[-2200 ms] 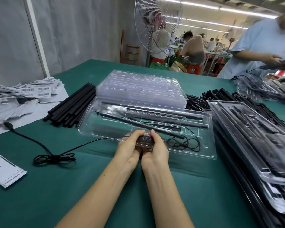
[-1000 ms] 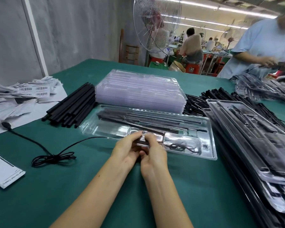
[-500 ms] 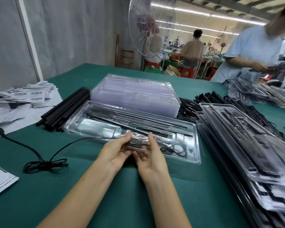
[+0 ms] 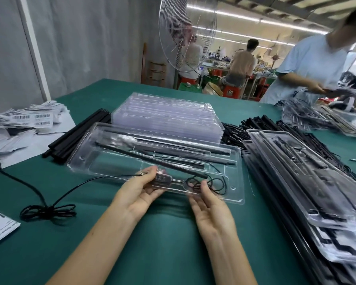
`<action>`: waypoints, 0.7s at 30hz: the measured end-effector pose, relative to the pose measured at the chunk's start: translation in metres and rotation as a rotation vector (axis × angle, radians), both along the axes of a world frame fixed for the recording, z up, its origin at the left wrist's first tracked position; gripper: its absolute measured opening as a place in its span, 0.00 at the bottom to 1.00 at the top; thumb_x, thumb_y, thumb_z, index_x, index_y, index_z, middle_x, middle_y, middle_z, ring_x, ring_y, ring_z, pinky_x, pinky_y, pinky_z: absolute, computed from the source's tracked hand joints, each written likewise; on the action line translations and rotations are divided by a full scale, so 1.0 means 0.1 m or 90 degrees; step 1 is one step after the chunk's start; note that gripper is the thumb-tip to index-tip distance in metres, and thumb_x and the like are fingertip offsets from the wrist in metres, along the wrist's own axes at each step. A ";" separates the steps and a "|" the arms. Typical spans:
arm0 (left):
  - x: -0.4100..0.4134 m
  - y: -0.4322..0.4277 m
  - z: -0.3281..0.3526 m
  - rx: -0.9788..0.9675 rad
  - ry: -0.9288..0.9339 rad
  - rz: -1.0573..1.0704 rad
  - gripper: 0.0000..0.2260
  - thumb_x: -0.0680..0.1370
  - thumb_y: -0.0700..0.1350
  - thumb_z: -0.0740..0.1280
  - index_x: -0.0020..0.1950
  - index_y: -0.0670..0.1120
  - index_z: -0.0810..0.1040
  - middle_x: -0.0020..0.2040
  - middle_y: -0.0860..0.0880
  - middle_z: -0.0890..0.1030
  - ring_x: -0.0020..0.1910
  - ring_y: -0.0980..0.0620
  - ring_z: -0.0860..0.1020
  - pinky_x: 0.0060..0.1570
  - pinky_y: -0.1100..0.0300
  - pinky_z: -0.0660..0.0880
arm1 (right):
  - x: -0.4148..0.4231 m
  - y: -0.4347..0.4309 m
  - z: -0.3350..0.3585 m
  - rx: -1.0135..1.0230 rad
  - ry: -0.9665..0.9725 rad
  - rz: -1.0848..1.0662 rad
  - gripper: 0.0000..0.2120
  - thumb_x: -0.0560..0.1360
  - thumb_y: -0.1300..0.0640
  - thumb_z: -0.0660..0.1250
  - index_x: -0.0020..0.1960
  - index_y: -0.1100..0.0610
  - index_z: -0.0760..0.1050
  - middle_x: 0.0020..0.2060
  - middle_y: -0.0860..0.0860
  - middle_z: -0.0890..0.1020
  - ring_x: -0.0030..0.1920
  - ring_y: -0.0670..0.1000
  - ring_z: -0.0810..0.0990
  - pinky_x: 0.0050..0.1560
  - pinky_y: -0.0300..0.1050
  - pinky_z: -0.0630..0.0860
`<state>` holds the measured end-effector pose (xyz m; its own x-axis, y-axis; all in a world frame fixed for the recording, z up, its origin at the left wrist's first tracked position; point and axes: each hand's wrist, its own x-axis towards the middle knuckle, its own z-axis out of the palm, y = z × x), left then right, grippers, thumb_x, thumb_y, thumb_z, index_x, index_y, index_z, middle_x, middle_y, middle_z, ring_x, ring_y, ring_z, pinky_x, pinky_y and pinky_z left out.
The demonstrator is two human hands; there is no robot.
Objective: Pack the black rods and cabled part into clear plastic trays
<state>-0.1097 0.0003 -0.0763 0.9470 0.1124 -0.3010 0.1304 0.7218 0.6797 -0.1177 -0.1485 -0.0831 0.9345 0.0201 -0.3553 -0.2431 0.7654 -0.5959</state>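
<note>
The left hand (image 4: 140,191) pinches the cabled part (image 4: 161,179) at the near edge of the clear tray (image 4: 235,188); the right hand (image 4: 212,211) lies palm up, fingers loosely spread.
The black rods (image 4: 150,160) lie lengthwise in the tray. Bare bench (image 4: 169,249) spreads around the arms. Filled trays (image 4: 308,188), cut off at the right, crowd the tray's right end; empty trays (image 4: 169,118) sit just beyond it, with loose rods (image 4: 76,138) to the left. The cable trails left to a coiled bundle (image 4: 47,211). Whether the right fingertips touch the plastic is unclear.

Bare left hand (image 4: 140,191) and right hand (image 4: 212,210) — forearms bare, slim
</note>
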 end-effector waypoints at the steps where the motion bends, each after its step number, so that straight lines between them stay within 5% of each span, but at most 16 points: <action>1: -0.01 0.00 0.00 0.005 0.001 -0.001 0.06 0.78 0.35 0.62 0.43 0.43 0.75 0.31 0.45 0.83 0.29 0.51 0.83 0.24 0.58 0.78 | 0.00 0.00 0.00 -0.002 0.007 -0.010 0.04 0.73 0.68 0.66 0.48 0.64 0.75 0.36 0.58 0.83 0.33 0.52 0.84 0.31 0.43 0.81; 6: -0.02 -0.06 -0.05 -0.006 0.029 0.001 0.06 0.78 0.34 0.63 0.43 0.42 0.75 0.35 0.42 0.83 0.35 0.46 0.83 0.26 0.56 0.79 | 0.02 0.02 0.02 0.009 0.040 -0.045 0.05 0.74 0.67 0.65 0.42 0.59 0.74 0.36 0.56 0.80 0.37 0.53 0.80 0.39 0.46 0.79; 9: -0.04 -0.16 -0.07 0.009 0.023 -0.022 0.07 0.78 0.35 0.62 0.42 0.43 0.75 0.31 0.46 0.83 0.30 0.51 0.82 0.24 0.59 0.78 | 0.06 0.07 0.03 0.121 0.044 -0.052 0.01 0.75 0.63 0.66 0.45 0.58 0.75 0.39 0.54 0.79 0.42 0.52 0.79 0.47 0.48 0.78; 13: -0.04 -0.20 -0.05 -0.003 -0.007 -0.016 0.05 0.77 0.35 0.63 0.43 0.43 0.75 0.33 0.46 0.84 0.30 0.52 0.83 0.28 0.58 0.80 | 0.15 0.07 0.08 0.218 0.026 -0.091 0.05 0.75 0.67 0.64 0.41 0.62 0.75 0.33 0.54 0.81 0.33 0.48 0.81 0.33 0.41 0.80; 21: -0.08 -0.25 -0.02 -0.055 -0.016 0.004 0.04 0.76 0.34 0.64 0.43 0.42 0.76 0.36 0.44 0.83 0.32 0.51 0.83 0.32 0.58 0.81 | 0.15 0.06 0.09 0.194 0.008 -0.112 0.06 0.75 0.68 0.64 0.40 0.62 0.74 0.27 0.53 0.81 0.26 0.48 0.80 0.30 0.41 0.80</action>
<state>-0.1174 -0.0251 -0.0786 0.9538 0.0924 -0.2858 0.1096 0.7789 0.6175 -0.1027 -0.1421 -0.0739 0.9285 -0.0331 -0.3698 -0.0983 0.9386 -0.3308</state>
